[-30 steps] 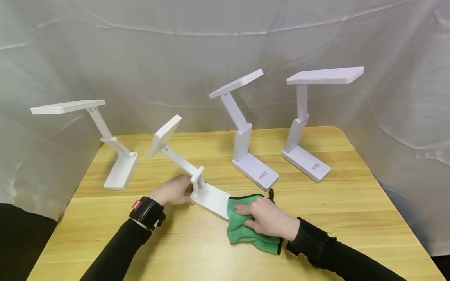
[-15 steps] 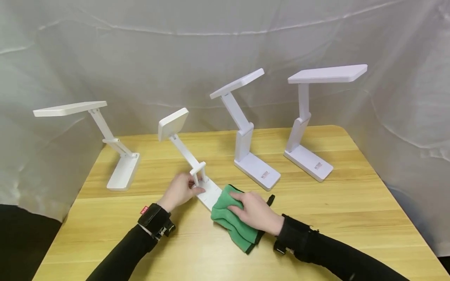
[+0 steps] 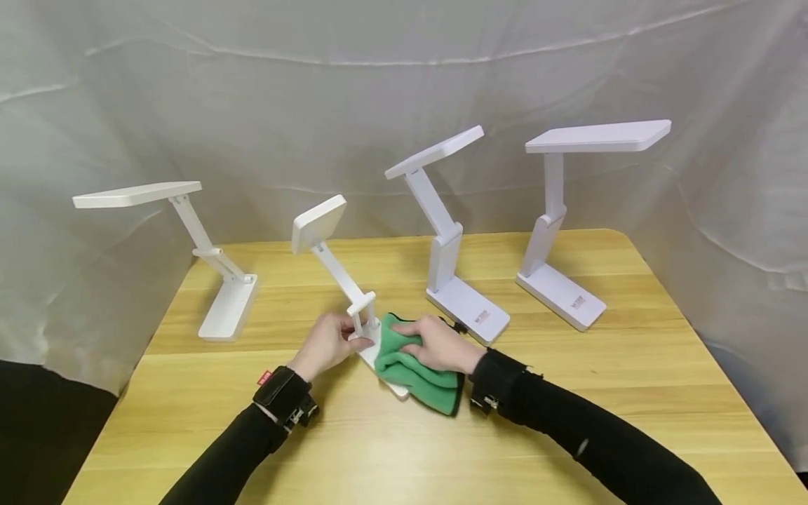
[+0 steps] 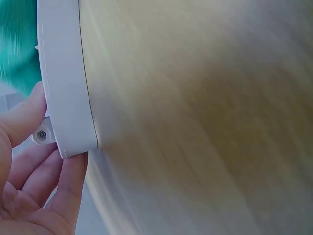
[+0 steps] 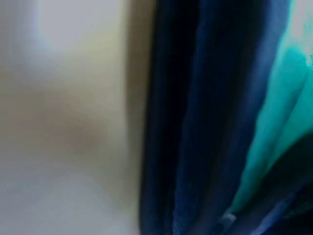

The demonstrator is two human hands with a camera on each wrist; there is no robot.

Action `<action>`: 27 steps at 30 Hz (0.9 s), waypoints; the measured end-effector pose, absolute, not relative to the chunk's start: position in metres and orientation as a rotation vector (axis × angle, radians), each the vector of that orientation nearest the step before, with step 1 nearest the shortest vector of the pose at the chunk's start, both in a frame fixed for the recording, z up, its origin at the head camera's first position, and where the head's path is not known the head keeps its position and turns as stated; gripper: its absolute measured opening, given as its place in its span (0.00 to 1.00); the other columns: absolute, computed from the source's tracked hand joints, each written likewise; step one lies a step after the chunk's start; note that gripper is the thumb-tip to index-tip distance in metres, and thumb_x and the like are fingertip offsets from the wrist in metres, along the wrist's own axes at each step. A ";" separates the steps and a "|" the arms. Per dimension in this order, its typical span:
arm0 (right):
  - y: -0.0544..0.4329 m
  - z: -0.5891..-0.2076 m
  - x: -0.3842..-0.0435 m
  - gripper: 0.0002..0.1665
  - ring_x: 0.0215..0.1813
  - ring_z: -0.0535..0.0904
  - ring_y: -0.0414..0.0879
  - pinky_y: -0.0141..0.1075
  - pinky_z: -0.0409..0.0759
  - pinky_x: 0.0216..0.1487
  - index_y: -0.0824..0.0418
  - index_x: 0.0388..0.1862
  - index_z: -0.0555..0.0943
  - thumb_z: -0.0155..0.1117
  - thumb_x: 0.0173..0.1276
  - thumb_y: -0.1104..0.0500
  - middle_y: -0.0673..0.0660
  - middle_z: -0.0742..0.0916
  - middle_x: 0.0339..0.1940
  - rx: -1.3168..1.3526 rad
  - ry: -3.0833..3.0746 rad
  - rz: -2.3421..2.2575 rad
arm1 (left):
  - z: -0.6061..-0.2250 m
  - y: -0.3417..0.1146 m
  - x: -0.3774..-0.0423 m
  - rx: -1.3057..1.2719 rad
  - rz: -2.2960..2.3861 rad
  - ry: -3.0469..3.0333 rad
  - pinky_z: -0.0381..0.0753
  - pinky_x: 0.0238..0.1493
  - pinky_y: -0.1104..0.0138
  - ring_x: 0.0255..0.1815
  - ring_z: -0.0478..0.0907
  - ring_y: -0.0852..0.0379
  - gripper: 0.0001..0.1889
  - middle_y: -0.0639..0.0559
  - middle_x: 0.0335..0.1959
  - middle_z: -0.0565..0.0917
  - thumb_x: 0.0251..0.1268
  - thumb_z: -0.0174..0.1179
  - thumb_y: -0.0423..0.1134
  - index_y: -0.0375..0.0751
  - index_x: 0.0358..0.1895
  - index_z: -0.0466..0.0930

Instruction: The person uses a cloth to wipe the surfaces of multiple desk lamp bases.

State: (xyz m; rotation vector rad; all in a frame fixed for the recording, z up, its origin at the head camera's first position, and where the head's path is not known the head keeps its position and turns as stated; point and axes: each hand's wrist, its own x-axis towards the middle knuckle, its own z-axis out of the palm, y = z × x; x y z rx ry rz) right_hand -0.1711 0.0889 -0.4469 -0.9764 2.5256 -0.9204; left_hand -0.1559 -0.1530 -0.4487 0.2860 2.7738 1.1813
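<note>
My left hand [image 3: 328, 344] grips the hinge end of a white folding desk lamp's [image 3: 339, 273] base, with the thumb on top. In the left wrist view the fingers reach round the end of the base [image 4: 63, 73], just by a small screw joint. My right hand [image 3: 442, 347] holds a green cloth [image 3: 413, 372] with dark edging against the base top, covering most of it; a front corner of the base shows below. The right wrist view is filled by blurred cloth folds [image 5: 274, 132] and dark edging; the right fingers are out of sight there.
Another white lamp [image 3: 227, 308] stands at the left. Two more, a middle lamp [image 3: 467, 308] and a right lamp [image 3: 562, 294], stand behind and beyond my right hand. The wooden table [image 3: 631, 393] backs onto a pale hanging sheet [image 3: 404, 91].
The held lamp has turned, its base swinging toward the table's front and its head coming up. The cloth has moved left and back along the base toward the hinge.
</note>
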 end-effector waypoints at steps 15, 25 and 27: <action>0.093 -0.449 -0.165 0.30 0.15 0.65 0.32 0.25 0.74 0.28 0.67 0.68 0.74 0.67 0.71 0.56 0.64 0.80 0.67 -1.068 2.453 -0.945 | -0.452 -0.164 -0.161 0.421 1.152 2.740 0.81 0.30 0.72 0.30 0.80 0.62 0.14 0.39 0.39 0.91 0.59 0.72 0.36 0.34 0.46 0.88; 0.098 -0.452 -0.150 0.28 0.49 0.88 0.52 0.37 0.85 0.57 0.65 0.67 0.75 0.67 0.71 0.57 0.63 0.79 0.68 -1.135 2.539 -0.892 | -0.456 -0.162 -0.159 0.469 1.150 2.782 0.77 0.29 0.73 0.26 0.76 0.63 0.11 0.41 0.36 0.91 0.64 0.68 0.36 0.35 0.46 0.89; 0.105 -0.452 -0.143 0.29 0.45 0.88 0.48 0.39 0.83 0.62 0.66 0.68 0.74 0.67 0.71 0.57 0.63 0.79 0.68 -1.168 2.519 -0.881 | -0.456 -0.162 -0.158 0.457 1.162 2.773 0.78 0.29 0.74 0.26 0.76 0.63 0.11 0.41 0.37 0.91 0.64 0.68 0.36 0.35 0.46 0.89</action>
